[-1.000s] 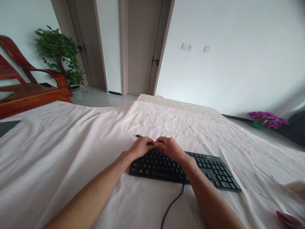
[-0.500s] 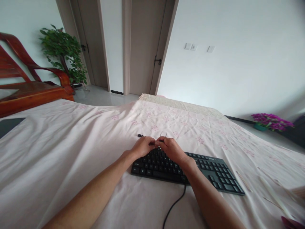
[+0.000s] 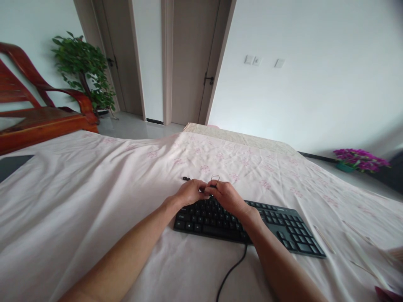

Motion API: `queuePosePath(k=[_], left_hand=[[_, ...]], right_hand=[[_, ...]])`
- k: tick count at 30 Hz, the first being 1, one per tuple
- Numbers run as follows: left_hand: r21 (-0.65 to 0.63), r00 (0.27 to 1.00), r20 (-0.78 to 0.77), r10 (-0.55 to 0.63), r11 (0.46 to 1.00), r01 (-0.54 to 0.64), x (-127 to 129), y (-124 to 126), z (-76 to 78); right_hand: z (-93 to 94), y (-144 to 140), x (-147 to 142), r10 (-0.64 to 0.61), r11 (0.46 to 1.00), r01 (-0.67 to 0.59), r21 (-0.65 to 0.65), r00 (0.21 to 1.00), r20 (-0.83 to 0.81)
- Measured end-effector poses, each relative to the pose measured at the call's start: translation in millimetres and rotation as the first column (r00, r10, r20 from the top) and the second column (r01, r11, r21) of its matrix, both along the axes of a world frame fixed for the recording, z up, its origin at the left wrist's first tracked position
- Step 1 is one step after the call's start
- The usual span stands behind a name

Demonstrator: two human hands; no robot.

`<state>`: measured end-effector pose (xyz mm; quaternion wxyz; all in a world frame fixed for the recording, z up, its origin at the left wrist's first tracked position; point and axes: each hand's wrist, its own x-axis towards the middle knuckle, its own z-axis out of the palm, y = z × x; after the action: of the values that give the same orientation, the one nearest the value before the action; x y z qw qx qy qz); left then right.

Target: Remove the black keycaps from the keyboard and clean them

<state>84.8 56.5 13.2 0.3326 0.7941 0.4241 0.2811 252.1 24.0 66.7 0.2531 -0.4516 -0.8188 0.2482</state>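
Observation:
A black keyboard (image 3: pixel 283 230) lies on the pink-flowered cloth, its cable (image 3: pixel 231 268) running toward me. My right hand (image 3: pixel 225 195) is closed over the keyboard's far edge on what looks like a wire keycap puller (image 3: pixel 215 178), its thin loop sticking up past the fingers. My left hand (image 3: pixel 192 192) meets it, fingers pinched together; a small dark bit shows at the fingertips, too hidden to name. Just beyond the left hand is a small black piece (image 3: pixel 186 178) on the cloth. Both hands cover part of the upper key rows.
Thin sticks (image 3: pixel 324 239) lie on the cloth (image 3: pixel 126 201) right of the keyboard. A dark flat object (image 3: pixel 14 165) is at the left edge. Farther off are a wooden chair (image 3: pixel 47 96), a leafy plant (image 3: pixel 83 69), doors (image 3: pixel 192 63) and purple flowers (image 3: pixel 360 159).
Both hands stay together over the keyboard, with only a slight shift of the fingers and wire loop. The view has moved a little.

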Motion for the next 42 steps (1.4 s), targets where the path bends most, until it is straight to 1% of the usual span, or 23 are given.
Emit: queuePosePath(k=[3,6,8,12,17,21,24,27,30,32,34,36,38,40,42], left_hand=[[0.004,1.000,-0.005,0.014,1.000,-0.014,1.9,-0.4,-0.5],[0.042,1.000,-0.010,0.018,0.999,-0.018,2.8,-0.5,-1.2],[0.059,1.000,-0.012,0.011,0.998,-0.011,3.0,-0.7,-1.2],[0.087,1.000,-0.025,0.018,0.996,-0.015,3.4,-3.0,1.5],[0.145,0.999,-0.032,0.022,0.989,-0.017,4.8,-9.8,7.9],[0.164,1.000,0.027,0.016,0.986,-0.020,5.1,-12.3,12.3],[0.156,0.998,0.069,0.009,0.988,-0.020,4.3,-11.2,13.7],[0.131,0.992,0.125,0.002,0.991,-0.019,3.4,-9.1,12.0],[0.069,0.976,0.217,0.008,0.997,-0.024,2.8,-6.8,7.2],[-0.003,0.955,0.297,0.021,1.000,-0.021,2.4,-5.1,3.5],[-0.075,0.930,0.364,0.050,0.997,-0.024,1.9,-3.1,0.3],[-0.123,0.910,0.404,0.088,0.992,-0.041,1.3,-0.6,-2.2],[-0.148,0.891,0.439,0.116,0.987,-0.055,0.6,2.1,-4.0],[-0.160,0.868,0.478,0.134,0.985,-0.064,0.0,4.6,-5.5],[-0.168,0.847,0.512,0.143,0.984,-0.064,-0.5,6.2,-6.3]], right_hand=[[-2.8,0.4,-0.4,0.005,1.000,-0.004,0.028,1.000,-0.011],[-4.7,0.1,0.0,0.011,0.996,-0.012,0.088,1.000,0.019],[-5.7,0.1,1.0,0.017,0.995,-0.020,0.102,0.999,0.027],[-10.2,0.5,3.1,0.009,0.996,-0.006,0.084,1.000,-0.030],[-17.7,-1.5,4.2,-0.030,0.993,0.043,0.109,0.992,-0.125],[-15.8,-5.5,3.7,-0.088,0.986,0.117,0.119,0.970,-0.224],[-14.5,-6.1,2.7,-0.112,0.984,0.141,0.105,0.962,-0.250],[-17.5,-4.6,2.5,-0.124,0.986,0.150,0.075,0.954,-0.273],[-18.7,-4.3,4.1,-0.138,0.976,0.181,0.121,0.944,-0.298],[-15.5,-5.6,5.8,-0.172,0.953,0.229,0.200,0.948,-0.266],[-10.4,-7.2,7.2,-0.222,0.916,0.277,0.290,0.952,-0.209],[-6.2,-7.7,8.0,-0.241,0.894,0.278,0.351,0.959,-0.146],[-4.9,-6.6,7.8,-0.231,0.899,0.241,0.366,0.970,-0.072],[-6.4,-4.4,7.1,-0.228,0.913,0.204,0.353,0.973,0.026],[-9.2,-2.0,6.3,-0.247,0.921,0.198,0.335,0.963,0.111]])
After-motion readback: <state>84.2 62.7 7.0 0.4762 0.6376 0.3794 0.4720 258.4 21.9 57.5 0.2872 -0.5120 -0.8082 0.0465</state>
